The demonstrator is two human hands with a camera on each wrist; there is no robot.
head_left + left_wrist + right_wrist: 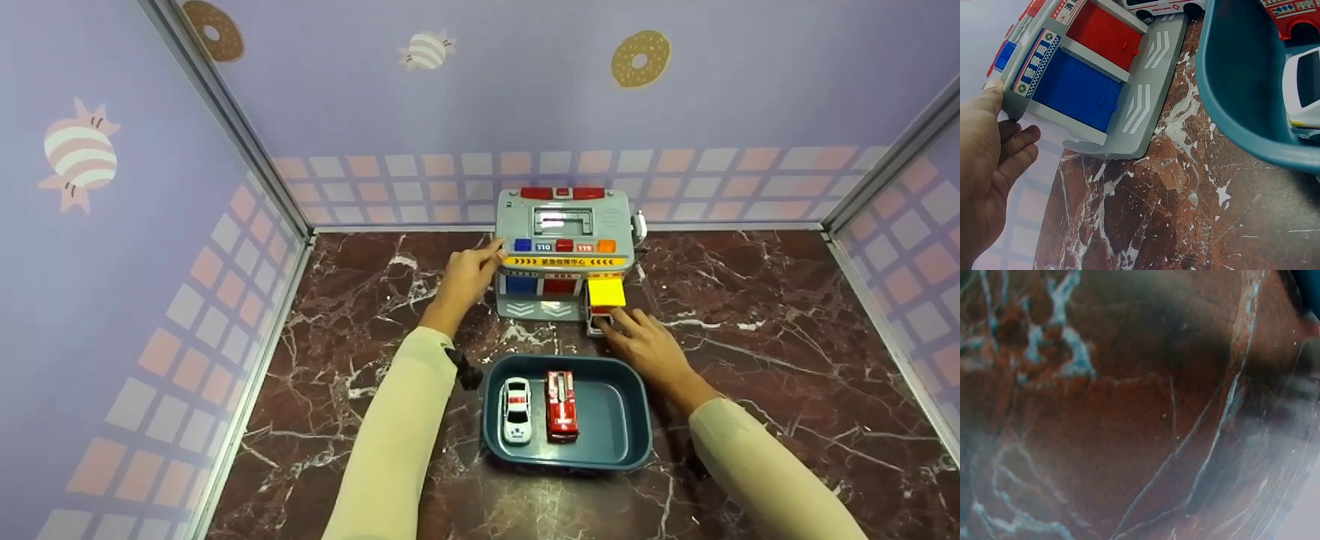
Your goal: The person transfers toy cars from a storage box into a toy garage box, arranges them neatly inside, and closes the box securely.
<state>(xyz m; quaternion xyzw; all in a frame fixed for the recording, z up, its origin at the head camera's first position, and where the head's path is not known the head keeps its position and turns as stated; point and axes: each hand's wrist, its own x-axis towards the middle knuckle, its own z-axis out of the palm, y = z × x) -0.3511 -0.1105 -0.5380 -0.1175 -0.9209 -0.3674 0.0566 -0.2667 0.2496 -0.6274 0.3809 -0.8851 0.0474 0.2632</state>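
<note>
A grey toy emergency station (562, 264) stands by the back wall. My left hand (466, 279) holds the left front corner of its roof; in the left wrist view the thumb (991, 95) lies on that edge. The blue door (1075, 90) and red door (1107, 35) are down. At the right bay a yellow door (606, 292) is raised. Under it a white toy ambulance (1165, 7) sits partly inside, its rear pinched by my right hand (643, 346). The right wrist view shows neither that hand nor the ambulance.
In front of the station a dark teal tray (640, 420) holds a white toy police car (517, 412) and a red toy fire truck (562, 409). Patterned panels (525, 97) enclose the marble-look tabletop (750, 375) at the back and sides.
</note>
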